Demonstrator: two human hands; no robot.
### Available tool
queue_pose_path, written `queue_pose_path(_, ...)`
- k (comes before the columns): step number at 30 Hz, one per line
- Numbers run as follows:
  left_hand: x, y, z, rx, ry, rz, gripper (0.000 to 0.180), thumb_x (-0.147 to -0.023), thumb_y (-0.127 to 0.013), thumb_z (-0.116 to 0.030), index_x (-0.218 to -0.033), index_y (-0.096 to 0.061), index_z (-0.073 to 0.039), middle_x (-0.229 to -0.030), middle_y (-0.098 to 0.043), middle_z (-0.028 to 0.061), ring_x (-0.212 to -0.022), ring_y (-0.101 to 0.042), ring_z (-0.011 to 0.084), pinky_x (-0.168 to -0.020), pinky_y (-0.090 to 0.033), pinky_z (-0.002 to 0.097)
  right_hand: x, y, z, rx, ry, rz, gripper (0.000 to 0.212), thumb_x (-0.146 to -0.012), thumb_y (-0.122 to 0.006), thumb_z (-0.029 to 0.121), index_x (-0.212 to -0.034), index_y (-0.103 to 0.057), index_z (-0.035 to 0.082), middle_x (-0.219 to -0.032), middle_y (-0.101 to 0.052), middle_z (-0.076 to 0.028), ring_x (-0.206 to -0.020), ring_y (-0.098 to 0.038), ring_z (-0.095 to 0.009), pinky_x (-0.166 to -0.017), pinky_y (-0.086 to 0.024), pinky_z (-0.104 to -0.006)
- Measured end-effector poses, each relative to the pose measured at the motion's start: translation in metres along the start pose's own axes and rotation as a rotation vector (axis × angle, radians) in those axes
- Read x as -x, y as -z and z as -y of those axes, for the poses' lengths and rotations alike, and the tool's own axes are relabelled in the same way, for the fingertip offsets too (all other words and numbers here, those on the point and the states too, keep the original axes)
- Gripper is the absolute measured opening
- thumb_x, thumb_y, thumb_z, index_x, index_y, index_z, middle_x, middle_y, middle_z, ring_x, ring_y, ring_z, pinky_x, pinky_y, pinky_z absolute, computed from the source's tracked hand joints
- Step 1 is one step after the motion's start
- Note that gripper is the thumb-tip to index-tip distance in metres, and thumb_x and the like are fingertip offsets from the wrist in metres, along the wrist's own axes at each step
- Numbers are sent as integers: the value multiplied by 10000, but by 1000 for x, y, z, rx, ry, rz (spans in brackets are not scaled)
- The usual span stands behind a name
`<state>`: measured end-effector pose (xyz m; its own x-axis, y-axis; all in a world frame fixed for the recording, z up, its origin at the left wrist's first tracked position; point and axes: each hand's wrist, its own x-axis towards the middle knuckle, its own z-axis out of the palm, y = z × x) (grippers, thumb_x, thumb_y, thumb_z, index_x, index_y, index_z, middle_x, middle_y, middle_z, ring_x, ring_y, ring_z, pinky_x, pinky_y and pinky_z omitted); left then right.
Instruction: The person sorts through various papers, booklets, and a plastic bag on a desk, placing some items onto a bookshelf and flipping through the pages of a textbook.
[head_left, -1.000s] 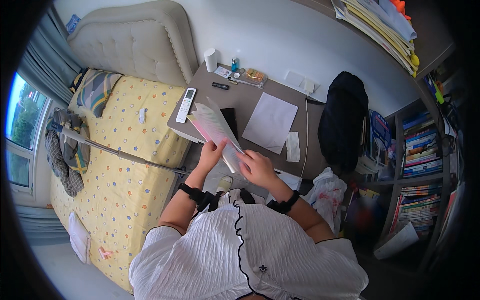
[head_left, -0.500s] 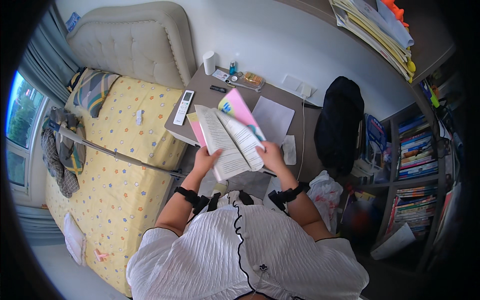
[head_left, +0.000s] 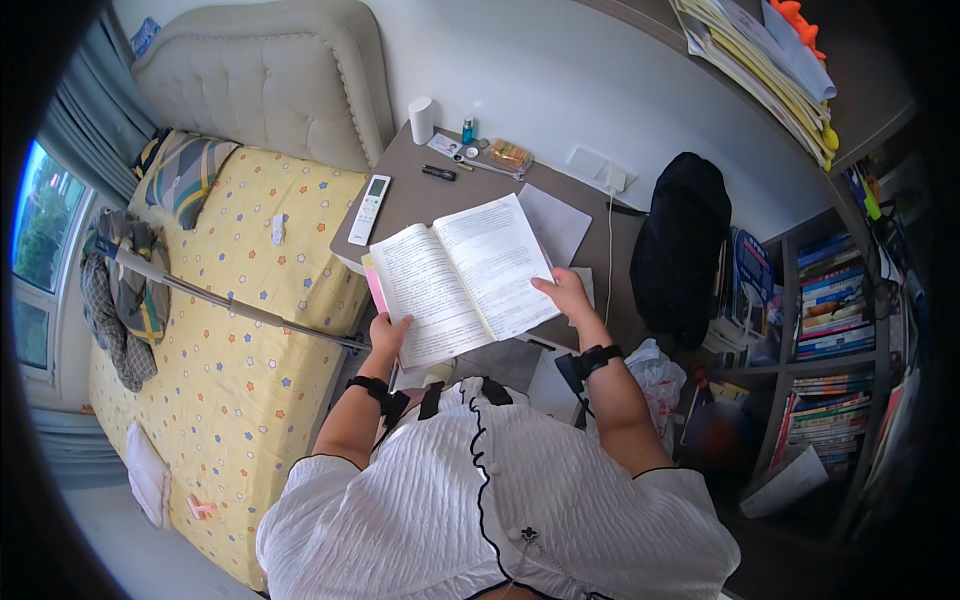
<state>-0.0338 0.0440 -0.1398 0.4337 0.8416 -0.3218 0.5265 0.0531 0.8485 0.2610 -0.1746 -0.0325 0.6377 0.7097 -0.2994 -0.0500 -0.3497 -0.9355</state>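
Observation:
An open book (head_left: 420,280) with white printed pages and a pink cover edge spreads between my hands, over the near side of the grey-brown desk (head_left: 405,185). My left hand (head_left: 385,335) grips its lower left edge, thumb on the page. On the right edge, my right hand (head_left: 565,292) holds it the same way, thumb on top and fingers hidden beneath. Both facing pages lie nearly flat. Just beyond the book's left side rests a white remote control (head_left: 370,210). A sheet of paper (head_left: 555,225) shows partly from behind the book.
Small items, including a white cylinder (head_left: 421,120) and a blue bottle (head_left: 468,130), stand at the desk's back. A black bag (head_left: 682,250) is to the right, before a bookshelf (head_left: 785,372). A bed (head_left: 230,370) with a pole (head_left: 240,310) across it fills the left.
The book has gone from half-closed with its pages raised to spread wide open. My hands have moved apart, the left one leftward and slightly down, the right one to the right.

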Motion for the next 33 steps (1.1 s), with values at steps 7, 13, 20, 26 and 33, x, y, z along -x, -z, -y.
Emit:
queue_pose_path(7,9,19,-42,80,-109,21,319,-772,-696,-203,-937,-631,62,-824,-677,134,-726,-649,199,-681,-501,321,31,-7,117,-309,235,-113,227,-849,-648,136,-998,-627,-35,-870,-662,-61,-736,-606,-96,-652,-486,-236)
queue_pose_path(13,6,-25,-101,177,-282,294,739,-783,-726,-331,-1278,-371,87,-1223,-496,241,-1091,-540,290,-885,-460,367,80,-16,241,-332,467,-179,209,-856,-637,135,-961,-627,-46,-833,-662,-61,-728,-612,-97,-645,-482,-234)
queue_pose_path(20,53,6,-194,997,-345,981,704,-833,-682,-324,-1363,-342,-8,-1316,-463,91,-1201,-456,205,-982,-384,351,56,-57,277,312,693,-224,258,-817,-646,215,-802,-563,-29,-705,-603,-189,-627,-611,-302,-571,-457,-359)
queue_pose_path(26,27,-18,-146,536,-254,496,509,-821,-697,-147,-1260,-483,-9,-1172,-572,62,-1052,-518,142,-900,-413,273,-28,-130,189,348,587,-125,238,-804,-619,218,-830,-563,-12,-774,-608,-217,-766,-583,-416,-650,-462,-448)
queue_pose_path(33,-35,-39,-22,466,-70,201,528,-854,-646,-233,-1275,-445,15,-1101,-594,91,-910,-567,145,-731,-479,280,-54,-158,137,252,528,-13,225,-811,-626,193,-846,-578,-24,-805,-608,-221,-704,-577,-368,-636,-457,-389)
